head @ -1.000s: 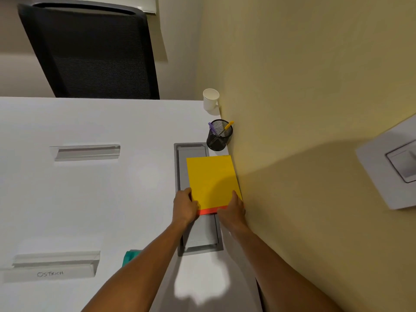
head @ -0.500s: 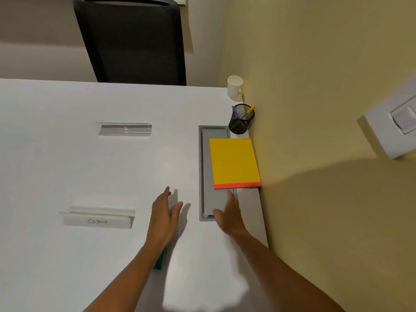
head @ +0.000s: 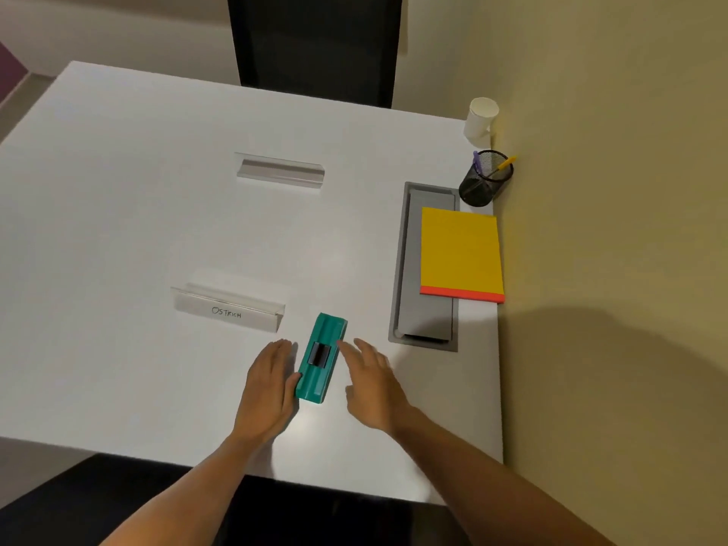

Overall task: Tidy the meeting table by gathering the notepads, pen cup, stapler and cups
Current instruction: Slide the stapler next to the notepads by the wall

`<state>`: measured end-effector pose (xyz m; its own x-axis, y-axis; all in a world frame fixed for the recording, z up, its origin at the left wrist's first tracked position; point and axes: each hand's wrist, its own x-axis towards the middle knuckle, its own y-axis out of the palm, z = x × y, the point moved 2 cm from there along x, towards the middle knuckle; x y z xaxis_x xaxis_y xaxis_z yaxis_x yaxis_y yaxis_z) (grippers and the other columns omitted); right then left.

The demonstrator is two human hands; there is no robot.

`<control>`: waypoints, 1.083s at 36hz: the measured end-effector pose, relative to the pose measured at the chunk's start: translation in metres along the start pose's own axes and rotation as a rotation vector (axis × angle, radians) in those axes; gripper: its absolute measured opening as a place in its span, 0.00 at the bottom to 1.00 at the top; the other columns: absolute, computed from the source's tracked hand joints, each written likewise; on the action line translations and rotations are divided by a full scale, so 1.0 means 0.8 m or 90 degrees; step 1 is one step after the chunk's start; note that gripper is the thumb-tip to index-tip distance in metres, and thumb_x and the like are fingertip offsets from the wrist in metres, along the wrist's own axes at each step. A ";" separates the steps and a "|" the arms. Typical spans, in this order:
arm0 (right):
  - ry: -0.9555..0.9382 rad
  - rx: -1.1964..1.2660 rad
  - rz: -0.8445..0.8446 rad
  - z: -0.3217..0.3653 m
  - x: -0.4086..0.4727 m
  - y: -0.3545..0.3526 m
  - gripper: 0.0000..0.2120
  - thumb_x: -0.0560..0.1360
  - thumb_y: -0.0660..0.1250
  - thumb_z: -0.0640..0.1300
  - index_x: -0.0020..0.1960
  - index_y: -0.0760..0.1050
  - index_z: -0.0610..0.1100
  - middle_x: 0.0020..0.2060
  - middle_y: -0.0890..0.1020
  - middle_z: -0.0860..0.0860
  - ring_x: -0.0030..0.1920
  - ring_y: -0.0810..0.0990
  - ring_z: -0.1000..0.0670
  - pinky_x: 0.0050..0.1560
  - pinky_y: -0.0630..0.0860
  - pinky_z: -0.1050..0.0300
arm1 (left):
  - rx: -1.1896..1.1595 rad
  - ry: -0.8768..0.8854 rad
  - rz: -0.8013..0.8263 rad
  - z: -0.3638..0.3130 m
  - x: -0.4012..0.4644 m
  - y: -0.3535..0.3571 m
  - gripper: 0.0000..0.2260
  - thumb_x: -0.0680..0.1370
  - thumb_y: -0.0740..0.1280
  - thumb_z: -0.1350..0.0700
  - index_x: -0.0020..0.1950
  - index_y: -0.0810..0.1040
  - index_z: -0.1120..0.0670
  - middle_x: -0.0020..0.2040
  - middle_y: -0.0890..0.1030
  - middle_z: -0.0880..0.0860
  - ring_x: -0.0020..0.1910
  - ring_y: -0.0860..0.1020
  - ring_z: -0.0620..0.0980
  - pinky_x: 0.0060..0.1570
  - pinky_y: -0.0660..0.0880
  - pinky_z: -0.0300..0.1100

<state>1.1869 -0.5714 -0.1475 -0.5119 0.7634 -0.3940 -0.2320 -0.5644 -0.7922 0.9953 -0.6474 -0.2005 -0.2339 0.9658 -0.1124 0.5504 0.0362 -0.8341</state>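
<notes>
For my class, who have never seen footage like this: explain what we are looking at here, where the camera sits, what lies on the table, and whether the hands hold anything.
There is no machine here. A person wears a wide-angle camera on the head, so the single view looks forward and down at their own two bare arms.

On the white table lies a teal stapler, right between the hands. The left hand touches its side with the thumb; the right hand is open close beside it. Neither hand has gripped it yet, so nothing is held.

Along the yellow wall on the right sit a white paper cup, a black mesh pen cup with pens, and a yellow notepad stacked on an orange one, partly over a grey cable hatch. Two clear name holders lie mid-table; the nearer one reads "Ostrich". A dark chair stands beyond.
</notes>
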 end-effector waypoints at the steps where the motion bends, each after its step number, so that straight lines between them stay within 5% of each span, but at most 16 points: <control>1: -0.029 -0.049 0.006 0.005 0.001 0.007 0.42 0.74 0.73 0.44 0.80 0.54 0.53 0.79 0.59 0.46 0.77 0.61 0.40 0.73 0.65 0.46 | 0.003 -0.007 0.000 0.004 -0.003 0.002 0.25 0.84 0.47 0.43 0.76 0.62 0.53 0.75 0.67 0.55 0.74 0.65 0.54 0.73 0.62 0.46; 6: -0.133 -0.224 0.011 0.020 0.009 0.027 0.50 0.68 0.79 0.47 0.80 0.53 0.53 0.80 0.54 0.43 0.78 0.57 0.34 0.74 0.61 0.37 | 0.080 0.000 0.029 0.020 -0.010 0.015 0.26 0.84 0.45 0.45 0.76 0.65 0.57 0.77 0.66 0.57 0.78 0.59 0.57 0.78 0.56 0.54; 11: -0.183 -0.296 0.004 0.029 0.022 0.026 0.47 0.69 0.79 0.47 0.80 0.56 0.53 0.80 0.56 0.42 0.77 0.58 0.32 0.72 0.64 0.35 | 0.178 0.028 0.051 0.026 -0.005 0.023 0.26 0.84 0.47 0.45 0.77 0.63 0.57 0.78 0.62 0.58 0.79 0.56 0.59 0.78 0.53 0.55; 17: -0.154 -0.206 0.058 0.031 0.029 0.032 0.48 0.71 0.77 0.45 0.81 0.51 0.57 0.81 0.49 0.47 0.78 0.54 0.34 0.71 0.68 0.38 | 0.219 0.027 0.068 0.028 -0.004 0.026 0.26 0.84 0.47 0.43 0.78 0.61 0.55 0.80 0.58 0.56 0.80 0.52 0.57 0.79 0.47 0.52; 26: -0.060 -0.059 -0.018 0.033 0.008 0.020 0.27 0.75 0.68 0.60 0.71 0.73 0.49 0.73 0.69 0.47 0.70 0.69 0.44 0.63 0.78 0.49 | 0.203 0.039 0.042 0.029 -0.004 0.028 0.27 0.83 0.51 0.42 0.77 0.64 0.56 0.79 0.61 0.58 0.80 0.55 0.58 0.79 0.48 0.52; 31: -0.031 -0.064 -0.015 0.022 -0.001 0.027 0.21 0.78 0.71 0.49 0.69 0.73 0.48 0.74 0.66 0.48 0.70 0.71 0.43 0.59 0.81 0.51 | 0.208 0.036 0.040 0.029 -0.004 0.029 0.27 0.83 0.51 0.42 0.77 0.63 0.56 0.79 0.61 0.57 0.80 0.54 0.58 0.79 0.46 0.51; 39: -0.007 -0.059 -0.040 0.002 -0.014 0.031 0.26 0.75 0.73 0.41 0.71 0.71 0.49 0.72 0.69 0.46 0.67 0.75 0.40 0.49 0.84 0.49 | 0.203 0.035 0.037 0.033 -0.004 0.031 0.27 0.83 0.51 0.42 0.77 0.63 0.55 0.79 0.60 0.57 0.80 0.54 0.57 0.79 0.48 0.52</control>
<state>1.1855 -0.5943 -0.1626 -0.5080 0.7925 -0.3373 -0.1863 -0.4835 -0.8553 0.9891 -0.6563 -0.2352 -0.1613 0.9765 -0.1431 0.2808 -0.0936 -0.9552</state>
